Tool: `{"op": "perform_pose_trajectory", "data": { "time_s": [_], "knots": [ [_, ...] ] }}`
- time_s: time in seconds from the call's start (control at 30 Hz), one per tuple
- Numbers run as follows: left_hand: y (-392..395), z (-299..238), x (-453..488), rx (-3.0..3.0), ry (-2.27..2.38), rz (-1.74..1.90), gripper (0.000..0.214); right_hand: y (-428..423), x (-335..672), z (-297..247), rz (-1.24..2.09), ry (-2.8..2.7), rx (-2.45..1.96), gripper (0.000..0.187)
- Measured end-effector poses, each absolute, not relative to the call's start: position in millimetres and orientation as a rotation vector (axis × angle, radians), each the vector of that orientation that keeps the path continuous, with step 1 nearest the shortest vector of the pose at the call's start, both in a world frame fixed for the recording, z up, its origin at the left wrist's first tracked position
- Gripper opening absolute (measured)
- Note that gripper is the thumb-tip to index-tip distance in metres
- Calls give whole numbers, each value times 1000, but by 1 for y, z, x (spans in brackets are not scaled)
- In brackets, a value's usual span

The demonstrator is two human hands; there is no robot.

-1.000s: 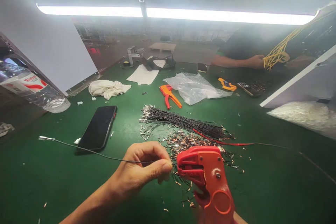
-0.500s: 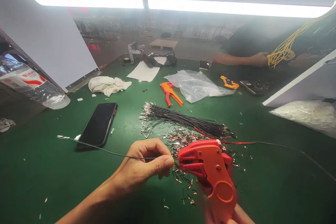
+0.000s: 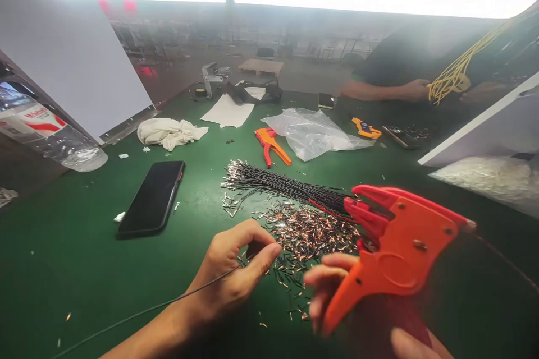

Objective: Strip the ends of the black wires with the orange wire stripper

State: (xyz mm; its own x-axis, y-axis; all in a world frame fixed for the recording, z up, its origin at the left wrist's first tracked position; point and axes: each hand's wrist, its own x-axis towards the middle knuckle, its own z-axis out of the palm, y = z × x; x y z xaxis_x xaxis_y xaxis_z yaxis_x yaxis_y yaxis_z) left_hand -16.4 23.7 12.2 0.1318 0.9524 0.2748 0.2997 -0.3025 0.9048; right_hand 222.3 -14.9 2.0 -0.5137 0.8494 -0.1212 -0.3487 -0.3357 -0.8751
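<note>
The left hand (image 3: 236, 272) is closed in a pinch, thumb against forefinger, on a thin black wire (image 3: 160, 305) that trails away low to the left over the green surface (image 3: 84, 269). The right hand (image 3: 332, 291) is wrapped around the handles of an orange-red wire stripper (image 3: 398, 244) (its jaws point left), raised just above a heap of cut bits (image 3: 307, 231). A bundle of black wires (image 3: 286, 186) lies behind the heap, and a phone (image 3: 151, 197) lies to the left.
</note>
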Motion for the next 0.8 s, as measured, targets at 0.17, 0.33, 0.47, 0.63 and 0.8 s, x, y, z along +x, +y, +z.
{"op": "perform_pose_trajectory", "data": {
  "time_s": [0.17,0.33,0.47,0.63,0.8],
  "knots": [
    [20,7,-11,1862,1139,1143,14,-15,207,4,1980,-831,-708,53],
    [18,7,-7,1849,1233,1018,21,-13,196,-3,2091,-790,-518,51],
    [16,9,-8,1854,1255,1104,21,-12,196,-6,2173,-638,-451,53],
    [16,9,-12,1920,1227,1267,20,-11,196,-14,2167,-670,-451,56],
    [13,7,-10,2016,1167,1218,22,-13,193,-18,2127,-672,-351,65]
  ]
}}
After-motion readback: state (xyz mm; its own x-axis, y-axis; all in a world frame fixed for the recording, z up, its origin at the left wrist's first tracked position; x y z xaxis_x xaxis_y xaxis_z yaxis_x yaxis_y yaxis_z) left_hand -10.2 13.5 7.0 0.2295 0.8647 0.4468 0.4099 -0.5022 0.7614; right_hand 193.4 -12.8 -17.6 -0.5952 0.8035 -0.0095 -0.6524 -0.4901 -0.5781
